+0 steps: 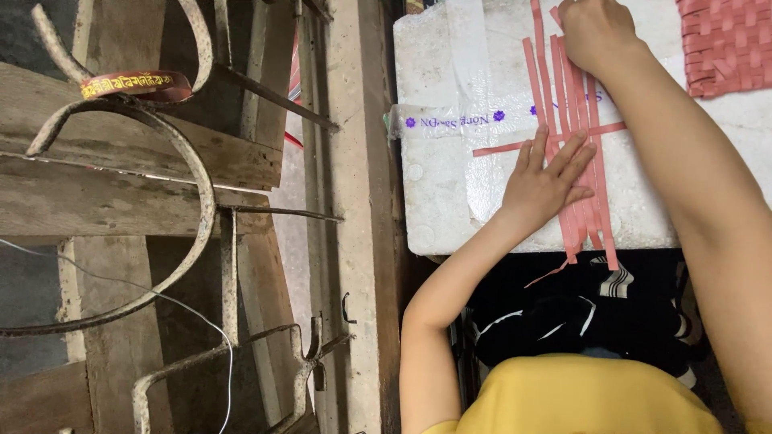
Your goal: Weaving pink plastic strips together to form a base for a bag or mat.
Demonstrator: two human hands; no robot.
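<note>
Fingers (563, 157) of the left hand (547, 186) are spread out and pressed flat; they grasp nothing, they only hold down the long thin pink strips of flat plastic band (581, 137). These strips lie side by side on the white foam board (434, 185) and their long axis runs away from the person, from the near edge of the board, which they overhang a little, toward the far edge. One single pink strip (503, 148) crosses them sideways, just beyond the left fingertips. The right hand (593, 30) rests on the far part of the same strips, fingers curled down on them; whether it pinches one strip I cannot tell. So the crossing strip is nearer to the left hand, and the far ends are under the right hand. A woven pink mat (728, 44) lies on the board to the right, apart from both hands.
</note>
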